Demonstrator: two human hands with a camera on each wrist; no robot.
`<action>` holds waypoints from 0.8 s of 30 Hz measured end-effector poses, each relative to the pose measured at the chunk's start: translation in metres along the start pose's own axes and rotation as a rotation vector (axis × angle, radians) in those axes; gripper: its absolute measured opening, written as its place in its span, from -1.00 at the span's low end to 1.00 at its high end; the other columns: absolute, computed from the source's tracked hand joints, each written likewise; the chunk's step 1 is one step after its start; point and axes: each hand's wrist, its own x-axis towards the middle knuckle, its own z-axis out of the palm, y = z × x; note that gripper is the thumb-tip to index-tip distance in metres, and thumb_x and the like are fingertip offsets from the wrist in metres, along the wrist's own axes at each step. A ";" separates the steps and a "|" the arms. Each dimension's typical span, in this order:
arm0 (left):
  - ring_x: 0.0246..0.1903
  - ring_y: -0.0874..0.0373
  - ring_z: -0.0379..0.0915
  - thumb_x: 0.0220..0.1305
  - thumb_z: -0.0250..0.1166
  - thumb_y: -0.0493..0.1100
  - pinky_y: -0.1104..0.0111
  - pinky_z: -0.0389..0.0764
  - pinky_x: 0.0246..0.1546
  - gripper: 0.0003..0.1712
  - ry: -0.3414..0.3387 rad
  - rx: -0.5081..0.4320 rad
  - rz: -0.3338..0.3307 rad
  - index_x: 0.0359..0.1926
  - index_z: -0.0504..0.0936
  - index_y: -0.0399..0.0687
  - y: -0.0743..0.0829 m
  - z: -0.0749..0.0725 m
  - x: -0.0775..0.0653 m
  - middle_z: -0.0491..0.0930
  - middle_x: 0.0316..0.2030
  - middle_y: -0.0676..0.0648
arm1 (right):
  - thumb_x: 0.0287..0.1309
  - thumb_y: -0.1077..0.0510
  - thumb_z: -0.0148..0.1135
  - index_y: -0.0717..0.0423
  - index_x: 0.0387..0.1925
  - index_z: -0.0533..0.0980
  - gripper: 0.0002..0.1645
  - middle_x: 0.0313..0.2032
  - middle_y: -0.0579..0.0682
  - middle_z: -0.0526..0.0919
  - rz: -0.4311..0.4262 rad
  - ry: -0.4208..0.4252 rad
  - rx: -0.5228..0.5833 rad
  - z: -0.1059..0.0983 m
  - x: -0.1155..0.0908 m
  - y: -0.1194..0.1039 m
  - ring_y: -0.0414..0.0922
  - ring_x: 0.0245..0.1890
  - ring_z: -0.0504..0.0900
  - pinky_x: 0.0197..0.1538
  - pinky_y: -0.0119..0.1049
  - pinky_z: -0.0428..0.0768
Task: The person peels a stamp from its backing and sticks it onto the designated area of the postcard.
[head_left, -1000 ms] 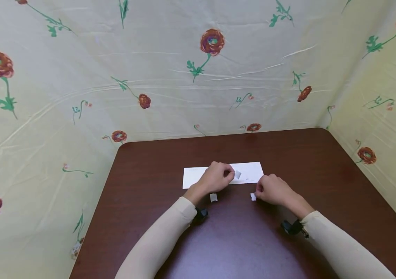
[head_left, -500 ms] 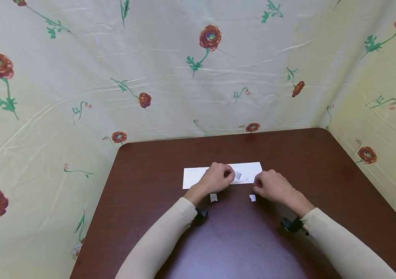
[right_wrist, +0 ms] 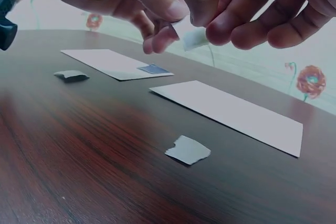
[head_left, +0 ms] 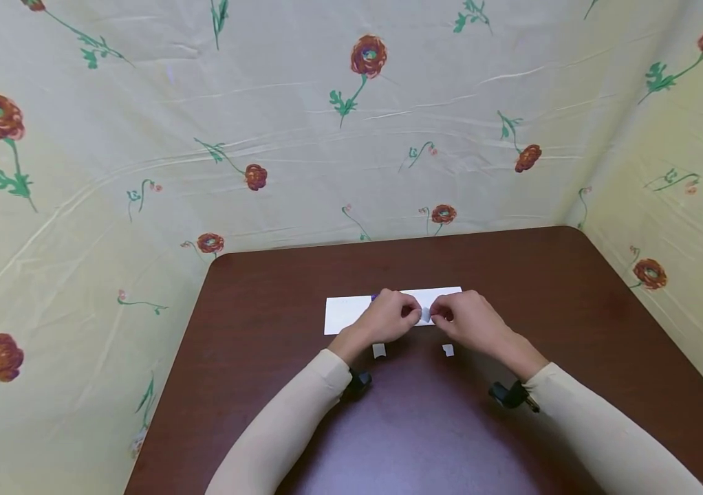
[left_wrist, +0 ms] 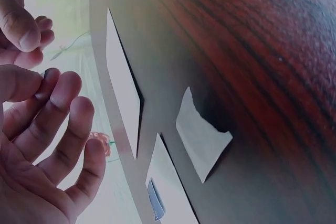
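I see a desk [head_left: 574, 309] of dark reddish wood grain, smooth with a soft sheen. On it lie matt white paper strips [right_wrist: 231, 111] and torn paper scraps [right_wrist: 188, 150]. Behind the desk hangs creased, flower-printed cloth [head_left: 302, 137].

A makeshift recording booth: flowered cloth [head_left: 351, 137] screens a bare brown table [head_left: 574, 309] on three sides.

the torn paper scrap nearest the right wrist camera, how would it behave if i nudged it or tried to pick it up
The torn scrap looks thin with a curled, lifted edge, so probably floppy and very light. On the glossy table it would likely slide or flutter rather than roll. Its ragged edge suggests it tears easily.
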 end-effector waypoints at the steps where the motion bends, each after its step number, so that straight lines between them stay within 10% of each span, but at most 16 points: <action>1: -0.51 0.34 0.44 0.38 0.19 -0.11 0.53 0.46 -0.44 -0.78 -0.007 -0.006 0.009 -0.28 0.76 0.01 -0.001 -0.001 0.000 0.62 -0.50 0.17 | 0.14 0.14 0.40 -0.01 -0.36 0.72 -0.96 -0.51 -0.26 0.66 0.004 -0.003 0.005 0.000 0.001 -0.002 -0.33 -0.53 0.50 -0.36 -0.35 0.54; 24: -0.47 0.37 0.46 0.37 0.20 -0.14 0.54 0.49 -0.35 -0.81 -0.072 -0.071 0.103 -0.18 0.74 -0.03 -0.024 -0.021 0.001 0.66 -0.43 0.18 | 0.10 0.12 0.43 -0.02 -0.32 0.70 -0.92 -0.50 -0.26 0.66 0.086 0.058 0.031 0.017 0.021 -0.022 -0.34 -0.50 0.55 -0.34 -0.34 0.56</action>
